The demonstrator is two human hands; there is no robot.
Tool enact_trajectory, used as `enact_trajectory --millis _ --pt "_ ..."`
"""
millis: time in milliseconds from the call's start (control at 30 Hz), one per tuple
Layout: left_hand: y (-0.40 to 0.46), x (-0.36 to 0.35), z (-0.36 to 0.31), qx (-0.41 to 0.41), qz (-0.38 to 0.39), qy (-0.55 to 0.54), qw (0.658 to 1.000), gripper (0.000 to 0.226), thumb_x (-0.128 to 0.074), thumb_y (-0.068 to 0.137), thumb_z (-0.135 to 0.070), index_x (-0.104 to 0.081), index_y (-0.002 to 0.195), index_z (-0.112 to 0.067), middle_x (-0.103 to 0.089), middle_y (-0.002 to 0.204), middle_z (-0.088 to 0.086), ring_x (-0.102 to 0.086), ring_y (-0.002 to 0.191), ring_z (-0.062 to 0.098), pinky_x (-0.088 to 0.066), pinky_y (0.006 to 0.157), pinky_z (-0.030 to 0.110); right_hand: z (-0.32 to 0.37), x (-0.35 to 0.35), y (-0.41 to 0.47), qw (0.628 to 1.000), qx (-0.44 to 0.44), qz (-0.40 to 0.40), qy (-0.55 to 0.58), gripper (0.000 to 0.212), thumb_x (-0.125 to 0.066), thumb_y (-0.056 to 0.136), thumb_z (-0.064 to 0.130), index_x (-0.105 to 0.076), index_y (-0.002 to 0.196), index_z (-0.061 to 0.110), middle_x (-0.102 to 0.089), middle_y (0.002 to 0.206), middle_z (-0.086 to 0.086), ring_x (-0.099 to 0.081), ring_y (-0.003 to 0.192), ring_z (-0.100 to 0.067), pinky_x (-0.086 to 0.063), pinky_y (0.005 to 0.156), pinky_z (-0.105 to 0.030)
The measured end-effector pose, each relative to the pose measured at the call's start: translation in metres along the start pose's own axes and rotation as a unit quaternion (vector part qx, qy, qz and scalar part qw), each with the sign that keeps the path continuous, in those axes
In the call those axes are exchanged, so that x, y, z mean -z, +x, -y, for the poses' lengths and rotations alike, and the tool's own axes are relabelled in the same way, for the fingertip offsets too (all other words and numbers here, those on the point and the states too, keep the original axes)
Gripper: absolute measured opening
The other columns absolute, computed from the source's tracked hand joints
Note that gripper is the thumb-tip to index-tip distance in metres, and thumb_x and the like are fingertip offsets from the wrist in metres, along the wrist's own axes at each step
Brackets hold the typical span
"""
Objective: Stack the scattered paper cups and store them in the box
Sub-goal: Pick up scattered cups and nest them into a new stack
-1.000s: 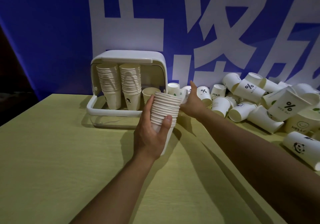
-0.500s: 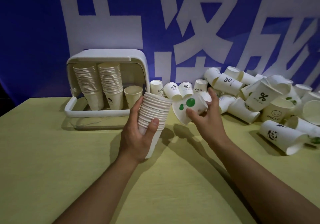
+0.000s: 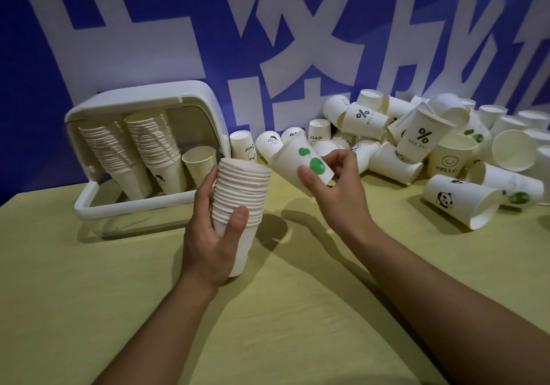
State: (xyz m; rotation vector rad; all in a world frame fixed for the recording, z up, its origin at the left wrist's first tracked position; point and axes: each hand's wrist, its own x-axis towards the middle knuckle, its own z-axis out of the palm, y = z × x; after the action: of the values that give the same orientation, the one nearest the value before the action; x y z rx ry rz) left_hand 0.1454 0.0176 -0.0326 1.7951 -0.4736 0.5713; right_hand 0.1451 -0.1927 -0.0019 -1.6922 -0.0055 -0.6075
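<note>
My left hand [image 3: 212, 236] grips a tall stack of white paper cups [image 3: 242, 197], held upright above the table. My right hand [image 3: 336, 188] pinches a single white cup with green dots [image 3: 297, 161], tilted on its side just right of the stack's top, its mouth toward the stack. The white box [image 3: 134, 206] lies at the back left, lid raised, with two tall cup stacks [image 3: 134, 146] and one single cup [image 3: 200, 158] inside. Several scattered cups [image 3: 416, 140] lie heaped at the back right.
The yellow table [image 3: 89, 295] runs toward me. A blue wall banner with large white characters [image 3: 268, 42] stands right behind the box and the cup heap. A panda-print cup [image 3: 458, 201] lies on its side at the right.
My right hand picked a green-dotted cup from the heap and brought it back beside the top of the stack. My left hand kept its hold on the stack.
</note>
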Motion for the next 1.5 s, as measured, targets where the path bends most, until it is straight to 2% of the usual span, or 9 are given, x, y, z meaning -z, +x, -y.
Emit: enact_trajectory --millis 300,533,667,900,1000,1167,1300,1400,1500 --pt "-0.002 0.001 -0.004 -0.005 0.022 0.018 1.0 0.069 -0.056 0.084 -0.058 -0.033 0.148 -0.047 -0.051 0.134 -0.038 -0.055 0.119 -0.007 -0.044 0.091 0.008 0.003 0.001 0.001 0.998 -0.019 -0.008 0.054 0.045 -0.063 0.092 0.04 -0.033 0.126 0.034 -0.056 0.128 -0.001 -0.061 0.103 -0.013 -0.049 0.072 -0.02" --pt "-0.002 0.001 -0.007 -0.002 0.031 0.023 0.999 0.067 -0.053 0.084 -0.06 -0.028 0.146 -0.053 -0.044 0.129 -0.05 -0.051 0.117 -0.015 -0.042 0.086 0.002 0.006 0.0 -0.003 0.994 0.002 0.089 0.057 0.074 -0.063 0.093 0.033 -0.016 0.149 0.046 -0.048 0.121 0.022 -0.055 0.102 0.013 -0.05 0.07 -0.012" --pt "-0.001 0.003 -0.007 0.004 0.034 0.024 0.999 0.067 -0.052 0.084 -0.062 -0.025 0.144 -0.057 -0.042 0.13 -0.051 -0.05 0.118 -0.016 -0.043 0.085 0.002 0.009 0.001 -0.005 0.99 0.044 0.131 0.04 0.074 -0.062 0.094 0.029 -0.013 0.142 0.057 -0.039 0.137 0.01 -0.057 0.113 -0.01 -0.055 0.071 -0.016" --pt "-0.003 0.005 -0.005 -0.002 0.061 0.067 0.996 0.068 -0.055 0.082 -0.065 -0.028 0.144 -0.063 -0.047 0.137 -0.039 -0.051 0.123 -0.009 -0.043 0.094 0.012 0.016 0.01 0.002 0.987 0.076 -0.053 0.128 0.078 -0.068 0.09 0.03 -0.018 0.151 0.037 -0.049 0.132 -0.005 -0.062 0.109 -0.015 -0.058 0.078 -0.028" --pt "-0.005 0.003 -0.009 -0.014 0.097 0.096 0.991 0.068 -0.054 0.081 -0.068 -0.026 0.142 -0.066 -0.047 0.143 -0.031 -0.051 0.127 -0.003 -0.048 0.099 0.028 0.02 0.012 0.001 0.98 0.076 -0.078 0.165 0.078 -0.067 0.087 0.034 -0.02 0.15 0.033 -0.049 0.129 0.007 -0.061 0.112 -0.007 -0.058 0.085 -0.032" --pt "-0.007 0.001 -0.01 -0.011 0.121 0.097 0.988 0.07 -0.053 0.079 -0.071 -0.024 0.143 -0.065 -0.051 0.14 -0.025 -0.057 0.119 0.001 -0.055 0.092 0.038 0.017 -0.001 -0.012 0.991 0.07 0.049 0.1 0.075 -0.069 0.085 0.041 -0.027 0.147 0.035 -0.05 0.125 0.016 -0.061 0.106 0.002 -0.058 0.084 -0.032" --pt "-0.005 0.001 -0.007 0.004 0.1 0.077 0.992 0.065 -0.052 0.081 -0.068 -0.023 0.139 -0.069 -0.049 0.13 -0.04 -0.055 0.115 -0.007 -0.051 0.087 0.023 0.008 -0.017 -0.025 0.984 0.041 0.168 0.036 0.052 -0.049 0.093 0.056 -0.033 0.142 0.049 -0.051 0.131 0.02 -0.054 0.115 0.002 -0.053 0.088 -0.026" --pt "-0.003 0.002 -0.001 0.025 0.063 0.042 0.997 0.067 -0.054 0.083 -0.064 -0.03 0.145 -0.058 -0.051 0.135 -0.034 -0.056 0.12 -0.003 -0.05 0.093 0.026 0.005 -0.018 -0.028 0.976 0.009 0.215 0.026 0.052 -0.049 0.099 0.046 -0.028 0.145 0.054 -0.05 0.13 0.025 -0.054 0.111 0.004 -0.048 0.078 -0.014" --pt "-0.001 0.002 0.0 0.039 0.056 0.044 0.997 0.07 -0.053 0.082 -0.066 -0.029 0.147 -0.056 -0.051 0.138 -0.03 -0.056 0.119 -0.003 -0.049 0.093 0.025 0.003 -0.015 -0.026 0.97 0.002 0.243 -0.021 0.057 -0.051 0.1 0.041 -0.022 0.147 0.055 -0.051 0.125 0.023 -0.058 0.102 0.001 -0.047 0.076 -0.017"
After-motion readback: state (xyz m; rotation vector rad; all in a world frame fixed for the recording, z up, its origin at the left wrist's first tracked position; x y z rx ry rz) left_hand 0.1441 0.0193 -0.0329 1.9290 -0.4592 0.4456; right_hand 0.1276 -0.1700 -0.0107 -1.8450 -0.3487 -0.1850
